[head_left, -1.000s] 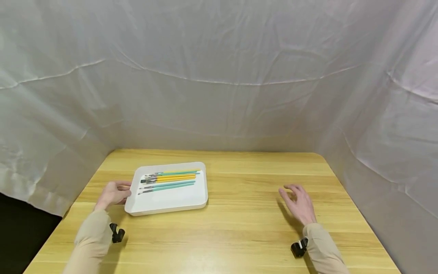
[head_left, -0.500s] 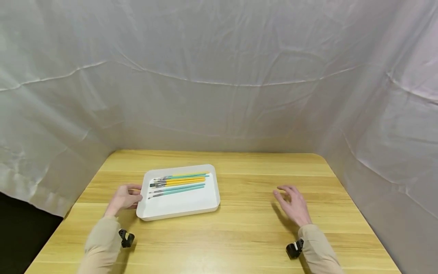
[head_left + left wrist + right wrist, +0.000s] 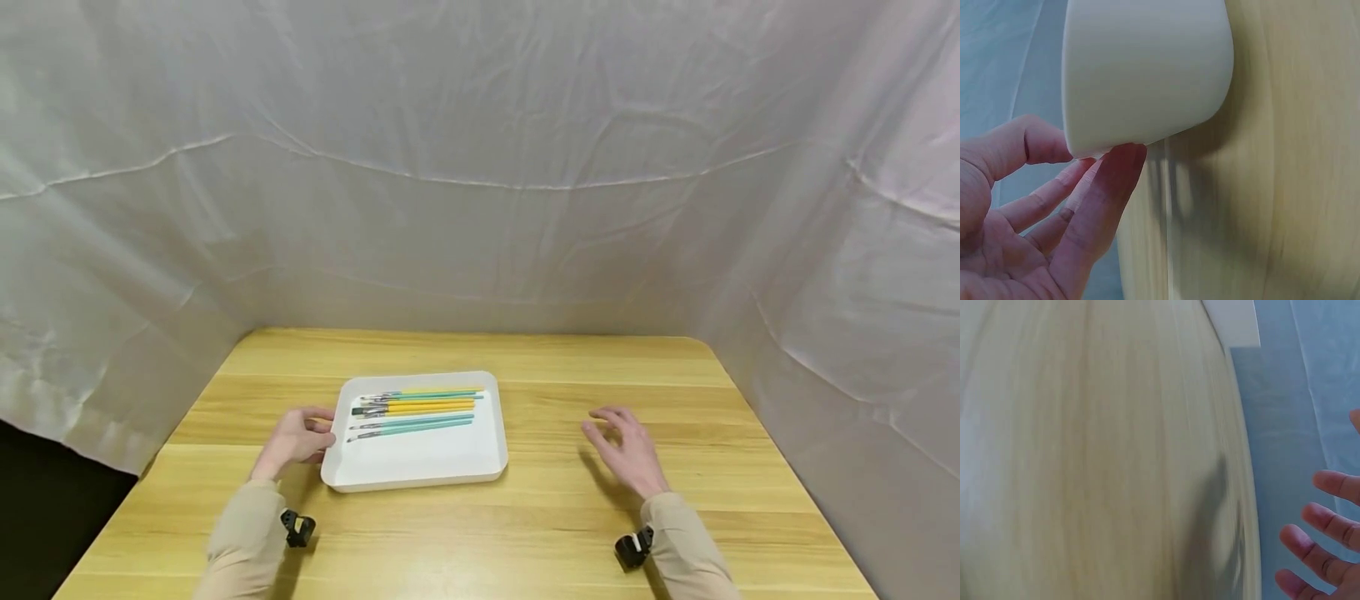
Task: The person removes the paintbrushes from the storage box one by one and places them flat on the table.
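A white tray [image 3: 412, 462] is left of the table's middle in the head view. Several paintbrushes [image 3: 420, 407], some yellow-handled and some teal, lie across it with their bristles to the left. My left hand [image 3: 298, 437] grips the tray's left end. In the left wrist view, the fingers [image 3: 1088, 231] meet the tray's outer wall [image 3: 1141, 69] near its rim. Above the right half of the table, my right hand [image 3: 622, 450] holds nothing, with its fingers loosely bent. The right wrist view shows several of its spread fingertips [image 3: 1319, 515] at the right border.
The wooden table [image 3: 540, 533] ends at the back against a grey curtain [image 3: 480, 233], which also hangs along both sides. Black camera mounts sit on both wrists, over beige sleeves [image 3: 251, 525]. A dark area [image 3: 52, 500] shows beyond the table's left edge.
The tray and brushes have moved right and slightly nearer, with my left hand at the tray's left end. My right hand has drifted a little to the left, fingers still relaxed.
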Demonstrator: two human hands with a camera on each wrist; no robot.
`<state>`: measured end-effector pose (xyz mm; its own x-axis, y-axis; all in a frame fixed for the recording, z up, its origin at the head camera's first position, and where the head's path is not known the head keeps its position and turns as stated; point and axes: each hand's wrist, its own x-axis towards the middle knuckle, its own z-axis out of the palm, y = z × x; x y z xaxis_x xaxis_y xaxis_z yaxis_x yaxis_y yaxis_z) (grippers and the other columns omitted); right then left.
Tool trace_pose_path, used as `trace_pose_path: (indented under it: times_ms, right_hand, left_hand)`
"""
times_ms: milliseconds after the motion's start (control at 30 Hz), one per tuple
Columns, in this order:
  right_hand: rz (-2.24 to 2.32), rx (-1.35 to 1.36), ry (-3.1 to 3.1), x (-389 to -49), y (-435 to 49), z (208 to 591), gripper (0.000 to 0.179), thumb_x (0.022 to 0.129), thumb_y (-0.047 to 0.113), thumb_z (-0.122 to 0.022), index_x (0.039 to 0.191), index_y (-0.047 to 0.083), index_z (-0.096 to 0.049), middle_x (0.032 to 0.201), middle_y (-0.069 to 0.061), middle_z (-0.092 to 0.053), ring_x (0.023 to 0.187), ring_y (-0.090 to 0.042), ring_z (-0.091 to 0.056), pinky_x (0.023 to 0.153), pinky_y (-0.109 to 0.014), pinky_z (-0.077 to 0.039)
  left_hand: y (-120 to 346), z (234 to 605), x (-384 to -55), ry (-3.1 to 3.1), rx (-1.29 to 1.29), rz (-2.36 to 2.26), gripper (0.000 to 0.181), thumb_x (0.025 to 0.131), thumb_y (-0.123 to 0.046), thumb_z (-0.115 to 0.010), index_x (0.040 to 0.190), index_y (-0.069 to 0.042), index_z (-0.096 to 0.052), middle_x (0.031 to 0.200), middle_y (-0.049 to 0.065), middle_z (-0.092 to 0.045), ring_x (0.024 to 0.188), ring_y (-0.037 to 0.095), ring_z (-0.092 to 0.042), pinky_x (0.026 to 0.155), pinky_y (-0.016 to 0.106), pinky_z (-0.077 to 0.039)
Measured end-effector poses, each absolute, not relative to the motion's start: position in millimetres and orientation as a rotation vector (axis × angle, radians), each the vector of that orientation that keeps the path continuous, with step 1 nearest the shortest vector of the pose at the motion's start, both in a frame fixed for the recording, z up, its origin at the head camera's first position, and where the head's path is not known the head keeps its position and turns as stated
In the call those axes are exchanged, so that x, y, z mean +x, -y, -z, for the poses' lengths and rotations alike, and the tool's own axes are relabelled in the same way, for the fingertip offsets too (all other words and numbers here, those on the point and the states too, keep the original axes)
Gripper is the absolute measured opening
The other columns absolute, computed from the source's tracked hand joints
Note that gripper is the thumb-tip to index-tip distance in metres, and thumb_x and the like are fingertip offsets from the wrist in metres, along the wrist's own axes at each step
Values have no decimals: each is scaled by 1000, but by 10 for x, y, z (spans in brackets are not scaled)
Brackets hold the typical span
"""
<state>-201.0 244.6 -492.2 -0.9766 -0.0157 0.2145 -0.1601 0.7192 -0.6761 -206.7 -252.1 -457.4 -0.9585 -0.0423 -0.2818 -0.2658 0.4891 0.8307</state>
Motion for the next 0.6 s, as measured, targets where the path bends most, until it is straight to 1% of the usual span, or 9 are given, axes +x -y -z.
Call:
trace_pose_path:
  times_ms: [300,467,600]
  right_hand:
    - [-1098,241,2705,-2005,-2308,4890,42,98,35,-63,126,4,-66,134,-18,-61,108,-36,-63,91,-56,-53]
    - [-1126,282,2705,-2022,-2212,4860,43,97,35,-64,127,4,-66,137,-20,-59,112,-38,-63,94,-59,-52]
    - [-1139,286,2725,-2034,-2123,4832,44,97,37,-64,128,6,-66,138,-18,-59,114,-36,-62,97,-60,-50]
  left_hand:
    - [2360,4591,-2025,-2495,-280,-1475,49,85,6,-62,133,12,-52,107,27,-65,79,20,-68,67,35,-63]
    - [2294,4603,-1988,-2521,-273,-1455,47,85,5,-64,131,11,-55,104,24,-66,77,19,-67,65,33,-62]
    - [2235,4614,-1956,-2528,-256,-1475,46,84,6,-64,129,12,-56,102,24,-67,73,18,-67,63,33,-62]
